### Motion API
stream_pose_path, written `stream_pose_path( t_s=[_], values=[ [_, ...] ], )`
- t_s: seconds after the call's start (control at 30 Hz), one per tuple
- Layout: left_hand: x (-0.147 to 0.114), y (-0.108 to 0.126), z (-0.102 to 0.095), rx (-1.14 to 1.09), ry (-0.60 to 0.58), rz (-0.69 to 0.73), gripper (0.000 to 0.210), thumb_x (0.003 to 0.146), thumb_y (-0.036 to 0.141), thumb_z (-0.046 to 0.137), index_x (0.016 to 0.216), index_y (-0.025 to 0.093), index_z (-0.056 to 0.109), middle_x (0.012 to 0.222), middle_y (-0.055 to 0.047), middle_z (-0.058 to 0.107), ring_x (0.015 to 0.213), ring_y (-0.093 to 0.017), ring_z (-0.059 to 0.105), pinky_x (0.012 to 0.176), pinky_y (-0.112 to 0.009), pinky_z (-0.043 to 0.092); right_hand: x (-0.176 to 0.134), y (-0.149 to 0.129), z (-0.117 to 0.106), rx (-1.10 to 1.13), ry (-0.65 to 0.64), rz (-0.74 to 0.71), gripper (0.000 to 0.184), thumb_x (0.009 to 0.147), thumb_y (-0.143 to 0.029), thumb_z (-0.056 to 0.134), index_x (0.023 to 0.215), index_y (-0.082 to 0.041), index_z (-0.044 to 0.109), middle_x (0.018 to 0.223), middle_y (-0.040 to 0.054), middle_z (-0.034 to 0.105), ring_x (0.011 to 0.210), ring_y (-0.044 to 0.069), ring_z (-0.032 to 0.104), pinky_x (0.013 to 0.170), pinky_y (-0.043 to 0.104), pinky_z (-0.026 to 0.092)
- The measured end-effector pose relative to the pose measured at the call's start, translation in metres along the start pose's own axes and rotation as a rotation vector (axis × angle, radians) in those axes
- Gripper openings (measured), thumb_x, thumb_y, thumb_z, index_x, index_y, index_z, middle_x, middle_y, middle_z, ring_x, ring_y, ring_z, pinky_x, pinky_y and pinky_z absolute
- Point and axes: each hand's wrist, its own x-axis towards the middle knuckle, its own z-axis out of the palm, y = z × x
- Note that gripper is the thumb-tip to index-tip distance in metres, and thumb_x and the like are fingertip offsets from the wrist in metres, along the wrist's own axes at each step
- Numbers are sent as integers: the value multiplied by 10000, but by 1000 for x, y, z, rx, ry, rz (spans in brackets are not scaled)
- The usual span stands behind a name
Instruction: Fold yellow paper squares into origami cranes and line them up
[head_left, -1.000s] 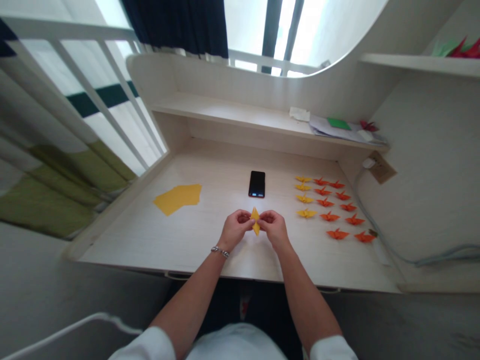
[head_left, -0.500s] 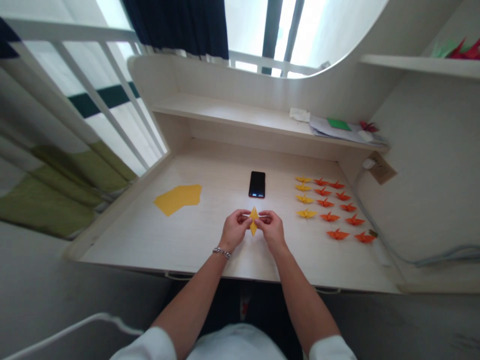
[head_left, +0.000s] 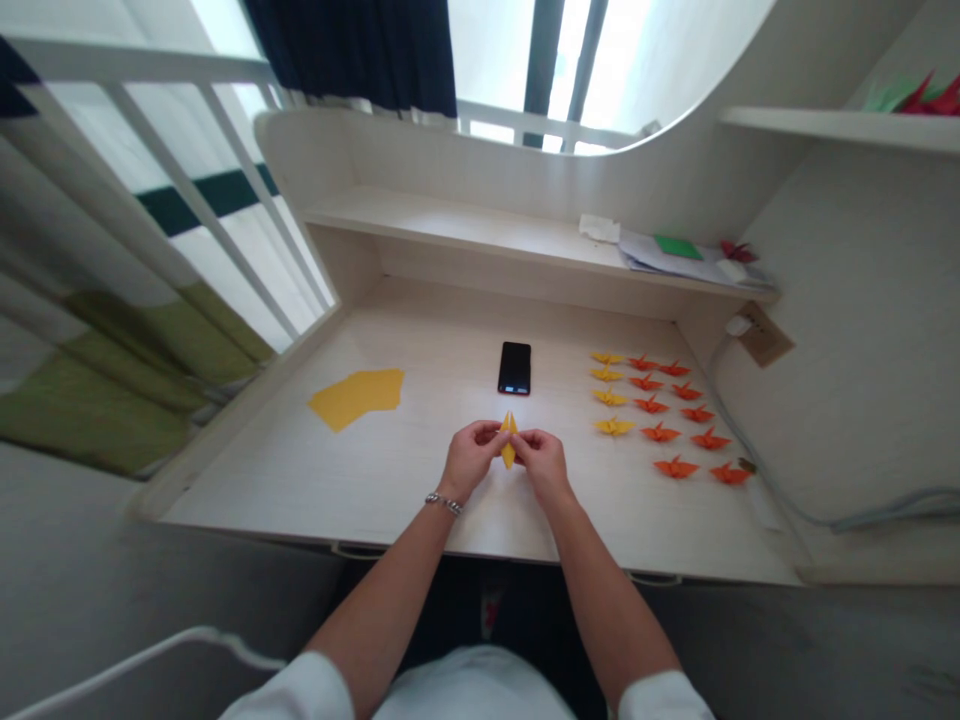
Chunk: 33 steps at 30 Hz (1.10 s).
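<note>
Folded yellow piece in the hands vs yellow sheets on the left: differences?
The folded piece is narrow and pointed; the yellow sheets are broad and flat.
The folded piece is held between the left hand and right hand; the yellow sheets lie on the desk, untouched.
Shared: both are yellow.

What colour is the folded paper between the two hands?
Yellow; the folded paper shows best in the head view.

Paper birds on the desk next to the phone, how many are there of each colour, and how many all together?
Yellow paper birds: 4
Orange paper birds: 10
Total: 14
</note>
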Motion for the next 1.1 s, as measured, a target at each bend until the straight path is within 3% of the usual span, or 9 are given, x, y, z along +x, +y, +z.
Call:
stream_pose_path(
  t_s=[0.1, 0.23, 0.43, 0.6, 0.77, 0.97, 1.1],
  values=[
    [0, 0, -1, 47, -38, -2, 301, 685, 390, 733, 788, 111, 690, 736, -81, 712, 653, -187, 666, 623, -297, 547, 0, 2, 1, 6, -7, 0, 369, 578, -453, 772, 732, -137, 660, 667, 48, 699, 609, 187, 660, 601, 304, 540],
    [0, 0, -1, 78, 1, 25, 277, 691, 395, 725, 757, 127, 694, 698, -58, 703, 628, -163, 646, 593, -258, 521, -2, 2, 2, 52, -50, 35, 376, 620, -489, 733, 745, -145, 651, 698, 47, 699, 614, 178, 658, 593, 299, 540],
    [-1, 2, 1, 89, -44, 15, 298, 685, 413, 723, 771, 128, 702, 701, -59, 704, 611, -159, 638, 552, -244, 497, 0, -1, -2, -115, -11, -47, 354, 629, -492, 723, 681, -151, 644, 611, 31, 664, 563, 166, 619, 548, 278, 512],
    [0, 2, 2, 109, 8, 37, 283, 699, 408, 710, 761, 132, 698, 678, -43, 683, 600, -138, 604, 541, -223, 471, -2, -1, 0, -72, -58, 15, 375, 647, -514, 696, 755, -158, 646, 692, 33, 685, 586, 150, 620, 507, 241, 479],
    [-1, 4, 3, 105, -22, 32, 302, 705, 421, 702, 789, 131, 702, 708, -51, 690, 614, -146, 611, 553, -235, 475, -2, 0, -3, -161, -63, -26, 352, 639, -490, 713, 659, -148, 632, 572, 17, 644, 491, 121, 550, 472, 229, 426],
    [-1, 9, 1, 97, 39, 47, 265, 676, 396, 730, 719, 137, 694, 624, -21, 656, 560, -127, 567, 516, -219, 436, -12, -9, 1, -14, -151, 70, 386, 636, -508, 723, 751, -152, 626, 677, 35, 680, 542, 133, 613, 512, 242, 480],
    [0, 7, 1, 37, 20, 5, 276, 664, 402, 741, 707, 134, 689, 630, -27, 656, 559, -125, 573, 526, -224, 450, -15, -8, 0, -17, -156, 73, 380, 583, -464, 776, 707, -150, 601, 625, 32, 672, 497, 121, 601, 500, 236, 482]
  ],
)
